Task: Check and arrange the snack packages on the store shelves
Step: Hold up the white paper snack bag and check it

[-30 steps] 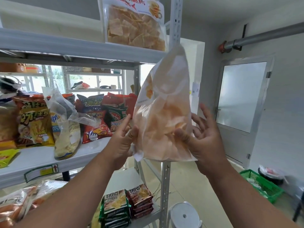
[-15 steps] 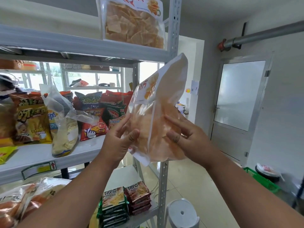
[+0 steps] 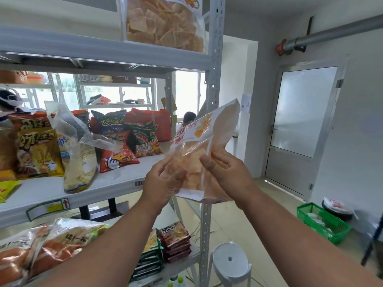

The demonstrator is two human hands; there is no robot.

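Chip bag (image 3: 199, 154) now lower, tilted rightward, apparently pinched between left hand (image 3: 163, 181) and right hand (image 3: 228, 172) grips.

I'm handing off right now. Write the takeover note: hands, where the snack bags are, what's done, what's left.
Left hand: grips the lower left of the clear chip bag.
Right hand: pinches the bag's right side near its seam.
The bag is in the air, tilted, in front of the shelf post, not on any shelf.
A matching chip bag stands on the top shelf; mixed snack bags sit on the middle shelf.
Done: bag picked up for checking.
Left: finish the check, then shelve it, likely beside its match.
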